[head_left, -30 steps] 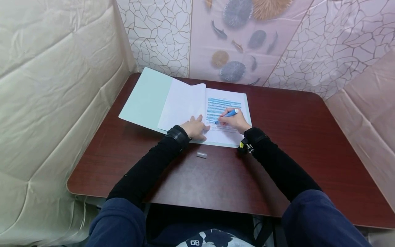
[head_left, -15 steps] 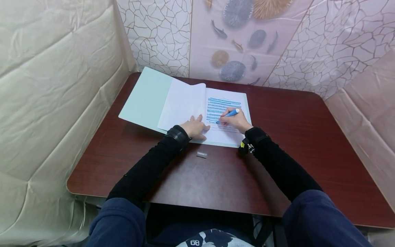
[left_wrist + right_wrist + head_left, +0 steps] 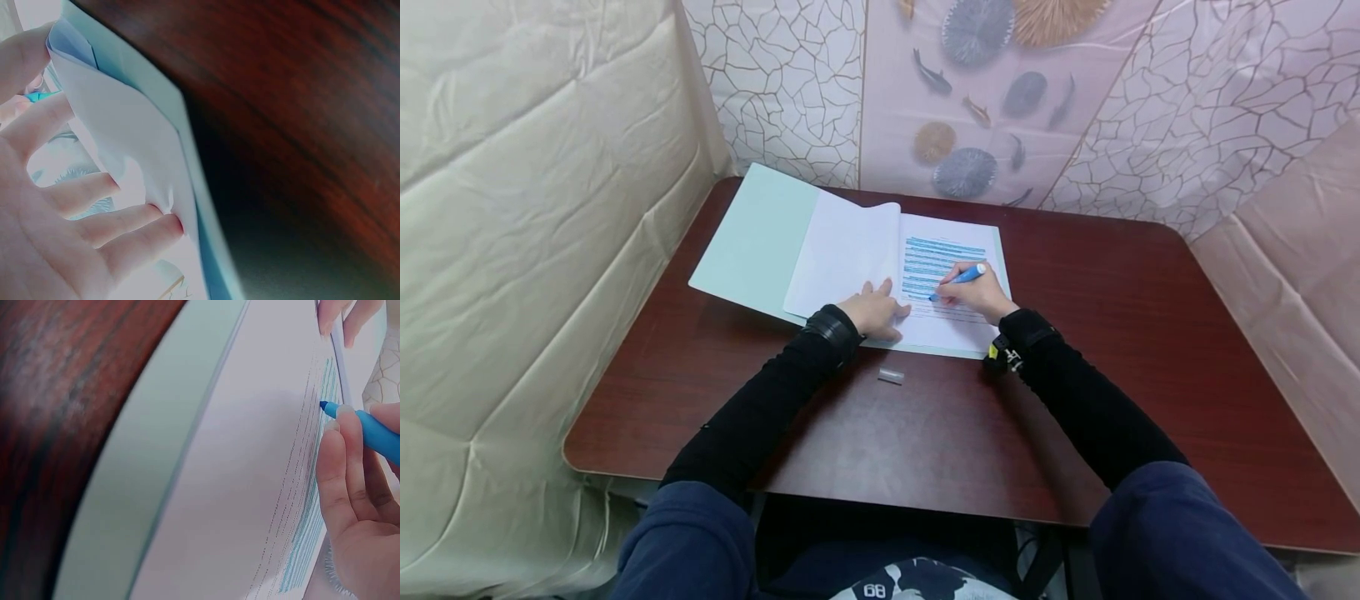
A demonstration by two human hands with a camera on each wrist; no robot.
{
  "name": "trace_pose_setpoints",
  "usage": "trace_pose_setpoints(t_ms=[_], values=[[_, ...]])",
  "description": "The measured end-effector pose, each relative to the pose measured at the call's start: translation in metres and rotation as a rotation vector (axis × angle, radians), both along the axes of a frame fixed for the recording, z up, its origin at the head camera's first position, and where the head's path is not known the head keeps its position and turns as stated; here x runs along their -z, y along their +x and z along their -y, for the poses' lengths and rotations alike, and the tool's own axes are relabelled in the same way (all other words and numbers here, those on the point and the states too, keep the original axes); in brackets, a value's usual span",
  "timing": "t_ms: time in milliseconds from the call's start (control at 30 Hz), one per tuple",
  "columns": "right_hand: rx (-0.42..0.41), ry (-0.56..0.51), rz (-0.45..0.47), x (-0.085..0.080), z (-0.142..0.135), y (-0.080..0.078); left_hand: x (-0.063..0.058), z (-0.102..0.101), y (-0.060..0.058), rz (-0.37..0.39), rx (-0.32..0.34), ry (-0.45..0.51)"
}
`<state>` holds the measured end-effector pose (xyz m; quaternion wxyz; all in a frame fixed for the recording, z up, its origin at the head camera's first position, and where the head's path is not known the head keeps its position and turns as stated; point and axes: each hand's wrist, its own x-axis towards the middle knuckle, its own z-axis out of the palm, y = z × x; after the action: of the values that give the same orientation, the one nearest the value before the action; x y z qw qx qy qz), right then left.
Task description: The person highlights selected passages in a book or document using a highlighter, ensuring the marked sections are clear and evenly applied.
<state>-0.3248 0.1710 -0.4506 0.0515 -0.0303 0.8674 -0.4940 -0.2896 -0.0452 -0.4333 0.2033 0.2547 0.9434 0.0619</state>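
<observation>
My right hand [image 3: 976, 292] pinches a blue marker [image 3: 967, 273], its tip on a line of print on the right-hand page [image 3: 940, 329]. Blue strokes [image 3: 943, 250] cover most of the printed lines above. Seen from the right wrist, the dark blue marker tip [image 3: 324, 406] meets the text, with several plain lines beside it. My left hand [image 3: 872, 310] lies with spread fingers near the fold, pressing on the turned-over white sheet [image 3: 842, 242]. In the left wrist view the fingertips [image 3: 169, 219] dent that sheet. A pale green folder [image 3: 756, 237] lies open under the pages.
A small clear cap [image 3: 891, 377] lies on the dark red-brown table [image 3: 1120, 333], in front of the folder. Behind the table hangs a patterned covering [image 3: 955, 100]. A quilted cream sheet [image 3: 512, 250] borders the left side.
The marker and my right hand have slid slightly to the right along the line of print. My left hand and the folder stay in place.
</observation>
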Motion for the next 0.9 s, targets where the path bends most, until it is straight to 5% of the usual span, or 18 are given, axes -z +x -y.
trace_pose_setpoints(t_ms=[900], values=[[0.006,0.018,0.005,-0.0015,-0.0038,0.0012,0.0039,-0.0002,-0.0021,-0.014,0.004,0.000]])
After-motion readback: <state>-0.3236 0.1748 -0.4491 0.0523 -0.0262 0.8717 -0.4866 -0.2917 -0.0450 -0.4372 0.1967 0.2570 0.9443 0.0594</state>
